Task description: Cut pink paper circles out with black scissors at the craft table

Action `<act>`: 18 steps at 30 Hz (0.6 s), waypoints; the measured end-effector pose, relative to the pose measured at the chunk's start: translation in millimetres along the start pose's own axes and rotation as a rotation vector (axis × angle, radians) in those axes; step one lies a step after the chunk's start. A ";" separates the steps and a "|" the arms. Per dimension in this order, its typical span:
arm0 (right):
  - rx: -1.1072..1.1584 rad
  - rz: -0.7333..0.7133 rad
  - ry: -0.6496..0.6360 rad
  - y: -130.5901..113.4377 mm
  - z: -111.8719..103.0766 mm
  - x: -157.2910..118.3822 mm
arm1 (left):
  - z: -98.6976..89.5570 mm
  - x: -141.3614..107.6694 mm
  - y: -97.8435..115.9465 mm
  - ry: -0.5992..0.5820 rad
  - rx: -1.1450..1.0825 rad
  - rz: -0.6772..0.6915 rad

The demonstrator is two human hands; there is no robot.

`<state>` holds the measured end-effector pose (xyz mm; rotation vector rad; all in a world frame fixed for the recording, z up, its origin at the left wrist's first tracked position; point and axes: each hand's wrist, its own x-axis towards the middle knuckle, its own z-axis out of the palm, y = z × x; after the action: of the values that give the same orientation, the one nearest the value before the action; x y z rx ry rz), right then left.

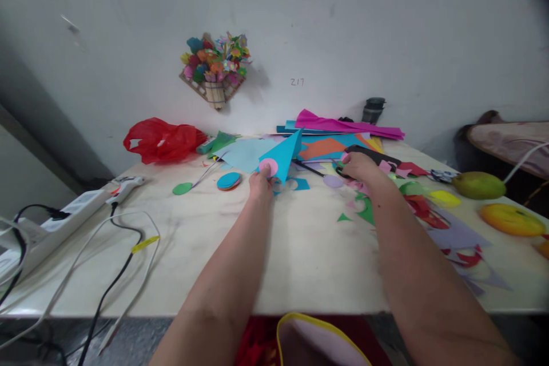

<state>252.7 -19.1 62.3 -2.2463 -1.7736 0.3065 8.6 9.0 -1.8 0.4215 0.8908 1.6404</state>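
Note:
Near the middle of the table, my left hand (261,181) pinches a folded blue paper (283,152) with a pink paper circle (268,167) lying against it. My right hand (357,167) reaches to the scraps at the right, its fingers closed at the black-handled scissors (341,171); a bit of pink shows at the fingertips. Left of my left hand is a small stack of blue circles (229,180), with a green circle (182,189) farther left. A lilac circle (333,181) lies just left of my right hand.
A red plastic bag (165,140) is at the back left, a power strip (64,223) with cables at the left. Paper scraps (429,211) and mangoes (510,219) lie at the right. Magenta paper (347,124) and a dark bottle (373,110) stand along the wall.

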 end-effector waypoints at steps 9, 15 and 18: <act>0.572 0.029 -0.016 -5.2 6.4 -6.2 | -1.6 2.2 -1.0 0.008 -0.015 0.011; 0.712 -0.100 -0.168 -10.0 9.0 -14.6 | -2.7 4.0 -0.1 -0.051 -0.027 0.003; 0.716 -0.170 -0.290 -9.0 9.6 -19.7 | -2.6 4.4 0.9 -0.056 -0.029 -0.003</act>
<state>236.7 -35.6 56.3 -1.5896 -1.6064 1.0778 5.1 12.3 -3.7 0.4434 0.8248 1.6297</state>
